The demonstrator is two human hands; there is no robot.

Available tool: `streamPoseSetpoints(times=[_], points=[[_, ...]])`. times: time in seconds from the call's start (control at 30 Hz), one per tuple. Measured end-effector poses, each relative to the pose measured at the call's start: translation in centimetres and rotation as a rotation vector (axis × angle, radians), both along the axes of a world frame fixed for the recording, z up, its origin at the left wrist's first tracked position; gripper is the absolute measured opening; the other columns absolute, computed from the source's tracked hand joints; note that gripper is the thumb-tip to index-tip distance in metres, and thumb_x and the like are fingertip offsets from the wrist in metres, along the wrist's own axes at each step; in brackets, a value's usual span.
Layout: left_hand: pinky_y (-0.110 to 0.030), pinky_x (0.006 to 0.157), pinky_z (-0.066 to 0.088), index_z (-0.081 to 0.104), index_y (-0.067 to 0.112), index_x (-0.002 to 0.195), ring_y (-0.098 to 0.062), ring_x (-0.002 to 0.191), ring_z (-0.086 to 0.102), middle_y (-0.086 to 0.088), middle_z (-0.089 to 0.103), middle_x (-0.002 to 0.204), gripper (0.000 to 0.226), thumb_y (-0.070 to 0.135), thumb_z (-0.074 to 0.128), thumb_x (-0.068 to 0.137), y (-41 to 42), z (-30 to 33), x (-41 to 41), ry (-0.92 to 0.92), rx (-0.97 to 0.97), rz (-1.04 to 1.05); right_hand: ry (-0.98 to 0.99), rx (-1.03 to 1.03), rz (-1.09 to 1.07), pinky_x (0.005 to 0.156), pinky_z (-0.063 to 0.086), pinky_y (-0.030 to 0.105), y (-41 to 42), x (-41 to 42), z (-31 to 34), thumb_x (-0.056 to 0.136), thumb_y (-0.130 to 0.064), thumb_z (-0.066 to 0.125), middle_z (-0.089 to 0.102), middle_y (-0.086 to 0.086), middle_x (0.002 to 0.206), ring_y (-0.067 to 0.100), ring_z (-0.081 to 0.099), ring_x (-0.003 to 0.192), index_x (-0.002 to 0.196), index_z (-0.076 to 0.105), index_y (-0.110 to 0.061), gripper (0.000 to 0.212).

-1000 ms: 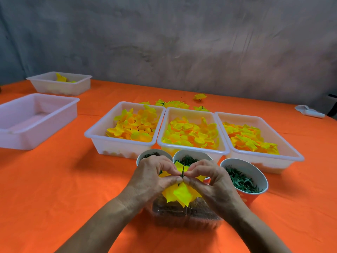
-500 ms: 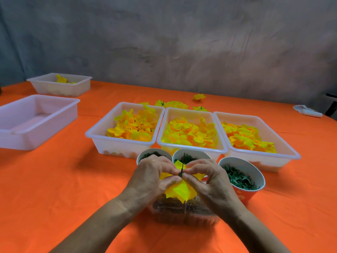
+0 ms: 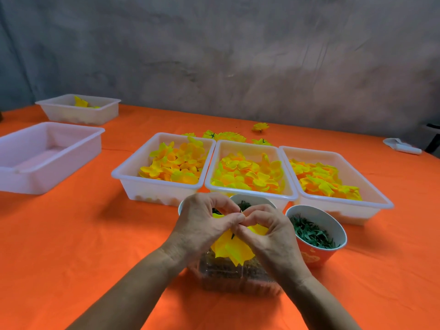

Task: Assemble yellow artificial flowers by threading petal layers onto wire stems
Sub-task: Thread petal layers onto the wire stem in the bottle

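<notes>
My left hand (image 3: 202, 225) and my right hand (image 3: 269, 236) meet fingertip to fingertip above a clear plastic box (image 3: 235, 279). Between them they pinch a yellow petal layer (image 3: 232, 250) with a thin dark green stem tip (image 3: 240, 211) poking up through the fingers. Three white trays hold loose yellow and orange petals: left tray (image 3: 152, 186), middle tray (image 3: 250, 195), right tray (image 3: 371, 206). Finished yellow flowers (image 3: 228, 136) lie behind the trays.
A red cup of green stem pieces (image 3: 316, 234) stands right of my hands; two white cups (image 3: 252, 201) sit partly hidden behind them. An empty white tray (image 3: 47, 160) and a smaller tray (image 3: 78, 110) lie at the left. A white object (image 3: 402, 146) rests far right.
My fingers have closed in tighter around the stem and petal layer, and the petals have slid lower under my hands. The view has shifted slightly.
</notes>
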State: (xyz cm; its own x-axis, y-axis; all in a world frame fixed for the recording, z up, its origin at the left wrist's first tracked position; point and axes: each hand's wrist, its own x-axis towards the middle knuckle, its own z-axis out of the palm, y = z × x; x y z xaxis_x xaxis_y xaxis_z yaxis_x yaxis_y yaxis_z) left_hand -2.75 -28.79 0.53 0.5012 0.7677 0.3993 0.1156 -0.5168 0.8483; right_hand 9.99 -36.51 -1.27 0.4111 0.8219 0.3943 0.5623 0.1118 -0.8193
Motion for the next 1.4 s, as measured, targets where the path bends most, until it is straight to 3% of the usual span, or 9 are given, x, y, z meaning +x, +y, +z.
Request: streamPoseSetpoints(times=[0.17, 0.43, 0.57, 0.7, 0.83, 0.97, 1.1, 1.27, 1.4], points=[[-0.035, 0.079, 0.051, 0.069, 0.031, 0.063, -0.008, 0.079, 0.066, 0.01, 0.07, 0.071, 0.019, 0.018, 0.08, 0.072, 0.4, 0.0, 0.0, 0.036, 0.019, -0.014, 0.068, -0.037, 0.067, 0.084, 0.045, 0.041, 0.1, 0.7, -0.7, 0.07, -0.024, 0.081, 0.064, 0.001, 0.094, 0.02, 0.056, 0.102, 0.064, 0.07, -0.023, 0.013], [-0.037, 0.079, 0.052, 0.068, 0.032, 0.064, -0.009, 0.08, 0.066, 0.008, 0.07, 0.073, 0.021, 0.018, 0.079, 0.072, 0.3, 0.4, -0.1, 0.058, 0.042, -0.017, -0.005, -0.009, 0.025, 0.071, 0.033, 0.012, 0.1, 0.3, -1.2, 0.071, -0.02, 0.081, 0.063, -0.001, 0.09, 0.013, 0.054, 0.097, 0.068, 0.069, -0.019, 0.012], [-0.03, 0.078, 0.053, 0.071, 0.029, 0.065, -0.005, 0.079, 0.066, 0.009, 0.072, 0.075, 0.015, 0.02, 0.081, 0.07, 0.0, 0.3, -0.1, 0.044, 0.005, 0.023, -0.032, -0.056, 0.06, 0.075, 0.038, 0.017, -0.2, 1.1, -0.3, 0.072, -0.024, 0.08, 0.065, -0.006, 0.091, 0.009, 0.055, 0.098, 0.071, 0.072, -0.029, 0.009], [-0.028, 0.079, 0.05, 0.073, 0.025, 0.073, -0.005, 0.083, 0.065, 0.008, 0.071, 0.08, 0.012, 0.019, 0.083, 0.068, -0.1, -0.4, -0.5, 0.068, 0.027, 0.04, -0.094, -0.073, 0.1, 0.083, 0.044, 0.023, -0.4, 1.9, 0.6, 0.073, -0.022, 0.08, 0.065, -0.009, 0.091, 0.007, 0.056, 0.1, 0.068, 0.07, -0.043, 0.024], [-0.034, 0.081, 0.048, 0.075, 0.021, 0.074, -0.007, 0.084, 0.062, 0.01, 0.068, 0.081, 0.011, 0.016, 0.082, 0.069, -0.2, -0.9, -0.6, 0.142, 0.079, 0.045, -0.115, -0.041, 0.108, 0.071, 0.042, 0.014, -0.3, 1.9, 0.1, 0.071, -0.023, 0.081, 0.065, -0.012, 0.089, 0.0, 0.053, 0.098, 0.063, 0.069, -0.044, 0.025], [-0.034, 0.08, 0.045, 0.077, 0.018, 0.077, -0.011, 0.085, 0.06, 0.007, 0.069, 0.082, 0.01, 0.02, 0.083, 0.069, 0.1, -1.0, -0.6, 0.161, 0.187, 0.039, -0.121, 0.024, 0.124, 0.063, 0.045, 0.017, -0.3, 1.7, -0.3, 0.068, -0.036, 0.075, 0.064, -0.011, 0.089, 0.0, 0.053, 0.099, 0.069, 0.07, -0.048, 0.012], [-0.032, 0.076, 0.045, 0.076, 0.015, 0.074, -0.009, 0.08, 0.059, 0.008, 0.066, 0.077, 0.008, 0.019, 0.082, 0.07, 0.6, -1.2, -0.5, 0.158, 0.213, -0.001, -0.128, 0.081, 0.135, 0.069, 0.044, 0.015, 0.1, 1.8, -0.7, 0.067, -0.037, 0.07, 0.065, -0.009, 0.086, 0.004, 0.054, 0.097, 0.065, 0.07, -0.041, 0.005], [-0.033, 0.074, 0.047, 0.075, 0.016, 0.074, -0.01, 0.077, 0.059, 0.01, 0.062, 0.074, 0.007, 0.018, 0.081, 0.072, 0.9, -1.2, -0.6, 0.151, 0.134, -0.05, -0.243, 0.07, 0.122, 0.077, 0.042, 0.016, 0.2, 2.0, -1.0, 0.072, -0.014, 0.08, 0.067, -0.011, 0.085, 0.002, 0.05, 0.1, 0.07, 0.074, -0.02, 0.009], [-0.027, 0.073, 0.047, 0.075, 0.016, 0.076, -0.007, 0.077, 0.059, 0.011, 0.061, 0.073, 0.007, 0.019, 0.081, 0.072, 1.1, -0.6, -0.5, 0.226, 0.127, -0.045, -0.325, 0.071, 0.087, 0.075, 0.042, 0.016, 0.1, 1.9, -0.5, 0.072, -0.017, 0.08, 0.066, -0.013, 0.086, 0.001, 0.05, 0.102, 0.072, 0.075, -0.025, 0.009]])
